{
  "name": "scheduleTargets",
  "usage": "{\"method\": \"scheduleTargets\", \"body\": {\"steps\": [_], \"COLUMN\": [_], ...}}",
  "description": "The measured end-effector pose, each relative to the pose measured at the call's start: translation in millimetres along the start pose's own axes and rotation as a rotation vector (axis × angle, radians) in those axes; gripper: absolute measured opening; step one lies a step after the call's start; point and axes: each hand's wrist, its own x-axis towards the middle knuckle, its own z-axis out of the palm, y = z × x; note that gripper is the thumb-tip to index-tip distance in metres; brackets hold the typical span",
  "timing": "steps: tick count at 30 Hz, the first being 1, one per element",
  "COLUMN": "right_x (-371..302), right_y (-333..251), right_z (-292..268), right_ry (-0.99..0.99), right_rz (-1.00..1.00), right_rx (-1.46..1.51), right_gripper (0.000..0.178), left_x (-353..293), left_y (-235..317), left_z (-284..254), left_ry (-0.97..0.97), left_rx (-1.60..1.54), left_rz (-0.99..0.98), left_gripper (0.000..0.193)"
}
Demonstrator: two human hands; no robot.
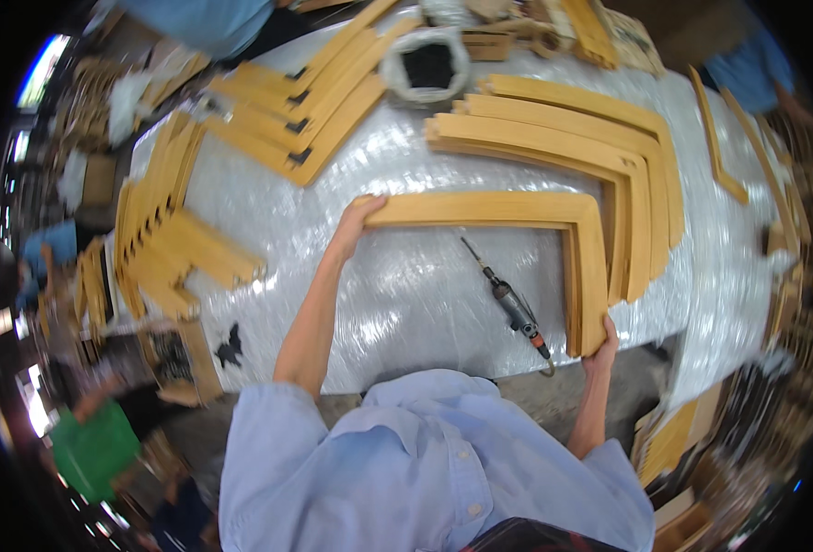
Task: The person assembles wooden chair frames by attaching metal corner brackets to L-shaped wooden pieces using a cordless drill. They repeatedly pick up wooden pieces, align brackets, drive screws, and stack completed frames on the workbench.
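A small stack of L-shaped wooden pieces [480, 210] lies in front of me on the plastic-covered table, its corner at the far right. My left hand [364, 213] is closed around the left end of its long arm. At the near end of the short arm, my right hand [602, 342] grips the wood with fingers wrapped round the edge. Inside the bend of the L rests a power screwdriver [515, 311] with a long bit pointing away from me and a cord or hose at its near end. Neither hand touches it.
More L-shaped pieces [553, 138] are stacked just behind. Angled pieces with black brackets [299, 125] lie far left, others [162, 230] at the left. A white bag of black parts [427, 66] stands at the back. Black bits [230, 346] lie near an open box [181, 362]. Other people work around the table.
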Motion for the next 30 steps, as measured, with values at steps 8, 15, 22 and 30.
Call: {"method": "scheduleTargets", "body": {"steps": [8, 15, 22, 30], "right_x": [-34, -48, -57, -80], "right_y": [-26, -31, -17, 3], "right_z": [31, 51, 55, 43], "right_ry": [-0.129, -0.158, -0.194, -0.237], "right_rz": [0.086, 0.035, -0.015, -0.07], "right_rx": [0.02, 0.02, 0.041, 0.115], "right_gripper": [0.063, 0.062, 0.061, 0.063], "left_x": [1, 3, -2, -43], "left_y": [18, 20, 20, 4], "left_z": [-2, -1, 12, -7], "left_ry": [-0.05, -0.106, 0.001, 0.08], "left_rx": [-0.04, -0.206, -0.381, -0.469], "left_rz": [-0.147, -0.23, -0.108, -0.032], "left_gripper": [0.087, 0.104, 0.095, 0.084]}}
